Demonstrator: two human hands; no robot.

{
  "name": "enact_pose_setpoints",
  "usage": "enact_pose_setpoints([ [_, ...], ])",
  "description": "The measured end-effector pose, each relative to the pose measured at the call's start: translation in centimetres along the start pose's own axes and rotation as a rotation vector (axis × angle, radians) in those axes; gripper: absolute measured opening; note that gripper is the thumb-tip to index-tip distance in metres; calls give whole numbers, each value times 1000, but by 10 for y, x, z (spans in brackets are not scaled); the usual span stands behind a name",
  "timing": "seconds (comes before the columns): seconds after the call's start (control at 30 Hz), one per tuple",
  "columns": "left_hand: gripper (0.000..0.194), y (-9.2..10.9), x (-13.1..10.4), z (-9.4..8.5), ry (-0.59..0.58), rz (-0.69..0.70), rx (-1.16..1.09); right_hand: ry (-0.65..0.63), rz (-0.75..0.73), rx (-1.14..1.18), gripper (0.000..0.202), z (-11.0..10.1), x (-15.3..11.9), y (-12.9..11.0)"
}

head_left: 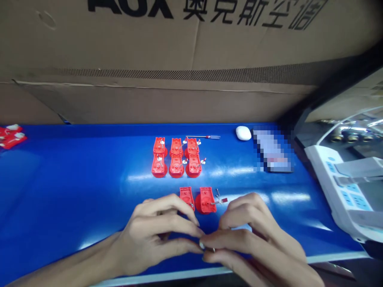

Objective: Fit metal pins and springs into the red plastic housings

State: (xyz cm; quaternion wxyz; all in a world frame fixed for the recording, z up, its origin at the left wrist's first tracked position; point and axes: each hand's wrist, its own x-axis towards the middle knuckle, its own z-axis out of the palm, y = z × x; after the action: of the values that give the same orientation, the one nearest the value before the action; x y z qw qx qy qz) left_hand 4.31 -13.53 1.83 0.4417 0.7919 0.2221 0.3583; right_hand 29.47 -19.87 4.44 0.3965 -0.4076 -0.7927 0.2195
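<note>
Above the table's front edge, my left hand (158,235) and my right hand (251,243) meet fingertip to fingertip. A tiny pale metal piece (213,250) shows between the thumb and index finger of my right hand; its kind is too small to tell. My left thumb and index finger are pinched beside it, and whatever they grip is hidden. Just beyond my hands stand two red plastic housings (207,200), the left one partly covered by my left fingers. Beside the right housing lie small screws (218,193) and a little white-and-red part (223,200).
Several more red housings (176,164) stand in two rows farther back, with a screwdriver (212,137) behind them. A white rounded case (243,133) and a blurred-out phone-like object (273,153) lie back right. A white power strip (344,191) is at right, cardboard (179,103) behind.
</note>
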Motion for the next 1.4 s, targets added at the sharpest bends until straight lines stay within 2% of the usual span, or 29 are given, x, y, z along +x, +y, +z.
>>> enact_pose_setpoints([
  [0.1, 27, -4, -4, 5, 236, -28, 135, 65, -15, -69, 25, -1, 4, 4],
  [0.13, 30, -6, -4, 7, 289, -49, 170, 100, -16, -99, 24, 0, 6, 6],
  [0.2, 32, -10, -5, 10, 321, -96, 212, 166, -18, -151, 24, 2, 10, 9],
  [0.37, 26, -18, -5, 11, 204, -160, 198, 174, -7, -249, 27, 14, 14, 17],
  [0.57, 24, -20, -5, 13, 135, -137, 112, 109, 7, -284, 26, 20, 12, 23],
  [0.77, 23, -21, -1, 13, 142, -135, 78, 81, -5, -283, 20, 18, 13, 23],
  [0.97, 20, -22, 0, 13, 135, -121, 84, 121, 62, -292, 13, 22, 16, 18],
  [1.17, 19, -24, -2, 13, 128, -134, 72, 53, -4, -359, 14, 20, 14, 21],
  [1.4, 14, -23, -1, 13, 124, -167, 76, 49, 27, -369, 9, 23, 17, 20],
])
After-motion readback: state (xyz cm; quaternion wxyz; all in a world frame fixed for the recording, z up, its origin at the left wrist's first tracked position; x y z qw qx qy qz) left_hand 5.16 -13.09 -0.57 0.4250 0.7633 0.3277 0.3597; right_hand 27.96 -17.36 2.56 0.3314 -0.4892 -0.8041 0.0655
